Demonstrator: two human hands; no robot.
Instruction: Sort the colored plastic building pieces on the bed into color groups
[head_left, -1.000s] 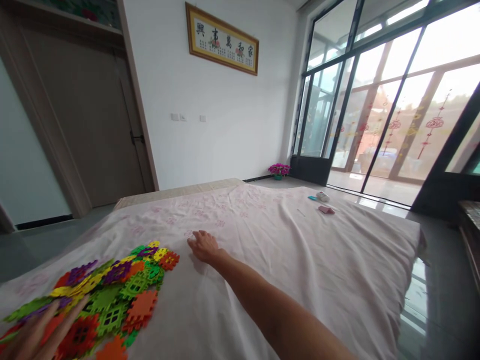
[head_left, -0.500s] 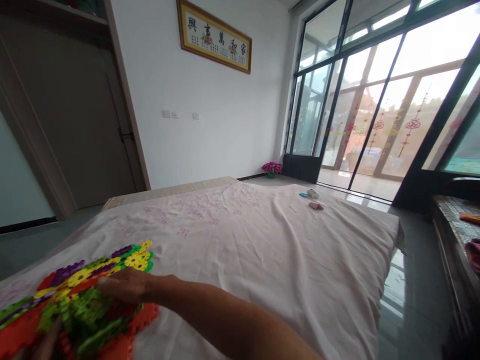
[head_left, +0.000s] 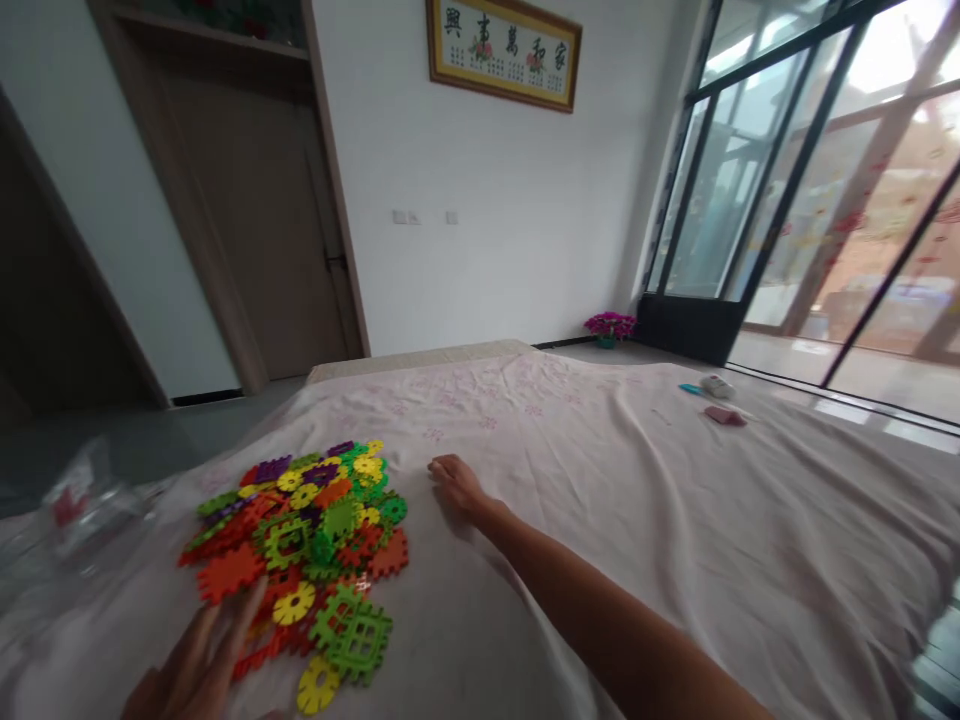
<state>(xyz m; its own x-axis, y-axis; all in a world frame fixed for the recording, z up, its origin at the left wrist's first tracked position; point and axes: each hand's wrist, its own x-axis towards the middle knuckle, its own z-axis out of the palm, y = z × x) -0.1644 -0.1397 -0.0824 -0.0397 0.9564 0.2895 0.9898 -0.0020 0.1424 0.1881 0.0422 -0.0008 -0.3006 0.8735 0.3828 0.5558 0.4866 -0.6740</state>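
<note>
A pile of plastic interlocking pieces (head_left: 341, 520) lies on the bed sheet: green and red toothed squares, with yellow and purple notched discs. My left hand (head_left: 199, 660) is at the pile's near left edge, fingers stretched out and slightly apart. Its fingertips reach a red square piece (head_left: 231, 573); whether they touch it is unclear. To the right of the pile, my right hand (head_left: 459, 485) rests low over the sheet, apart from the pieces. Its fingers are curled together, and no piece shows in them. A green square (head_left: 360, 640) and a yellow disc (head_left: 318, 684) lie nearest me.
A crumpled clear plastic bag (head_left: 94, 510) lies at the left. The pale, wrinkled sheet (head_left: 570, 480) covers the bed. Toward its far right are a pink item (head_left: 725, 415), a whitish item (head_left: 717, 385) and a small blue item (head_left: 689, 388).
My right hand has moved off the pile to the right, onto the sheet. The view has turned left, so the whole pile and the plastic bag now show. The pieces lie more spread out.
</note>
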